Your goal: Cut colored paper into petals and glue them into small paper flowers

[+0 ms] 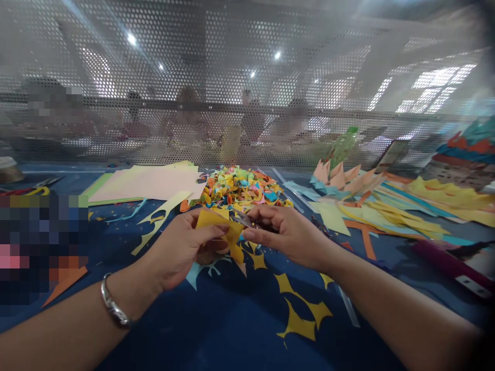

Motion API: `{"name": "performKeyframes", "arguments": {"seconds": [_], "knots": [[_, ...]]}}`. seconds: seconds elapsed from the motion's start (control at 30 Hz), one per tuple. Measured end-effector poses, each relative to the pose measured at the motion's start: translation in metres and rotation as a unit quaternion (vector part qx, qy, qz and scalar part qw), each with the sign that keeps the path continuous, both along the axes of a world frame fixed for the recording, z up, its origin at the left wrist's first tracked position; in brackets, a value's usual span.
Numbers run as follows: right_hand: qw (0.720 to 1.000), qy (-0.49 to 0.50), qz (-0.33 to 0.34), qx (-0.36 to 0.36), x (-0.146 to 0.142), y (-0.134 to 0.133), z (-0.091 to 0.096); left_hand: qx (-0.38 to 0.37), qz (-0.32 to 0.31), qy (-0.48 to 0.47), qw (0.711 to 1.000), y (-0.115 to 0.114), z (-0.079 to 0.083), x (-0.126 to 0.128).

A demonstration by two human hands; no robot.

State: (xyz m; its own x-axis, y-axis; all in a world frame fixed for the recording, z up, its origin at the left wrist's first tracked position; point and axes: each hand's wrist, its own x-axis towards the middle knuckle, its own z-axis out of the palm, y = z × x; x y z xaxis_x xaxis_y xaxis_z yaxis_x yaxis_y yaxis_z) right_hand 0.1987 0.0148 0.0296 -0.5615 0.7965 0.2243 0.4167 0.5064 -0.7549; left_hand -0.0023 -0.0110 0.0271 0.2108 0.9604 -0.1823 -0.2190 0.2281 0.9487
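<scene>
My left hand (193, 245) pinches a piece of yellow paper (231, 238) between thumb and fingers. Closed around a pair of scissors (244, 220), my right hand (280, 232) holds the metal blades against the paper's upper edge. The scissors' handles are mostly hidden by my fingers. Just behind both hands rises a heap of small cut paper pieces (242, 185) in many colours. Yellow paper offcuts (301, 322) with curved edges lie on the blue table in front of my right forearm.
Pale paper sheets (154, 183) are stacked at the back left. Folded peach paper points (344, 178), paper strips (406, 216) and a purple object (450, 265) lie to the right. A perforated metal screen (224, 67) stands behind the table (185, 335), with blurred people beyond it.
</scene>
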Motion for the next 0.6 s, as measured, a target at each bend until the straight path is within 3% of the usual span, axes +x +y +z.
{"name": "performKeyframes", "arguments": {"seconds": [0.2,0.47,0.6], "knots": [[0.998,-0.048,-0.019,0.031,0.0046,0.0006,0.0023,0.028,0.023,-0.055,0.998,0.0028,0.0027,-0.0008],[0.998,-0.065,-0.015,0.02,0.0,-0.0044,0.005,0.028,-0.035,-0.033,0.998,-0.0001,-0.0009,-0.0029],[0.998,-0.065,-0.013,0.02,-0.0002,-0.0048,0.0051,0.029,-0.036,-0.018,0.999,-0.0005,-0.0013,-0.0028]]}}
